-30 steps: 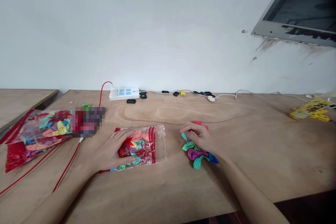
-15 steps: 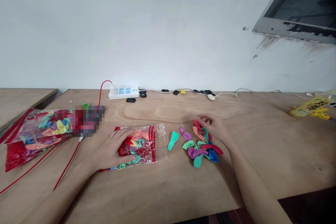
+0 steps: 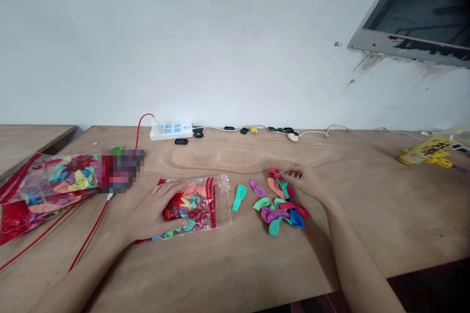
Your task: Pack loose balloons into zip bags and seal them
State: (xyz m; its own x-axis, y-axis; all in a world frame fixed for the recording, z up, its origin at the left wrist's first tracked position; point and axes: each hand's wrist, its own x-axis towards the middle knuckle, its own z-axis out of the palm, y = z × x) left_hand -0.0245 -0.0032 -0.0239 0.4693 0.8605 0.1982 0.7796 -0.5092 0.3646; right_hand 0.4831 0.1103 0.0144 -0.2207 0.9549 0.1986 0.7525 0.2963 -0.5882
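My left hand (image 3: 156,210) lies spread over the left part of a clear and red plastic bag (image 3: 200,205) with colourful balloons inside. Right of the bag's open-looking clear end lies a single teal balloon (image 3: 239,198). A loose pile of balloons, among them a purple one (image 3: 271,214) and a blue one (image 3: 296,218), rests farther right. My right hand (image 3: 301,178) is at the pile's top edge, its thumb and fingers close together by a red balloon (image 3: 274,172) and a green one; what the fingertips hold is too small to make out.
A second balloon bag (image 3: 51,181) lies at the left, beside a blurred-out object (image 3: 121,171) with a red cable. Along the wall are a white power strip (image 3: 172,130), small black items and a white cord. A yellow package (image 3: 426,150) lies at the far right.
My right hand has shifted slightly right and down, and its fingers have drawn closer together. The view has moved a little. My left hand stays on the bag.
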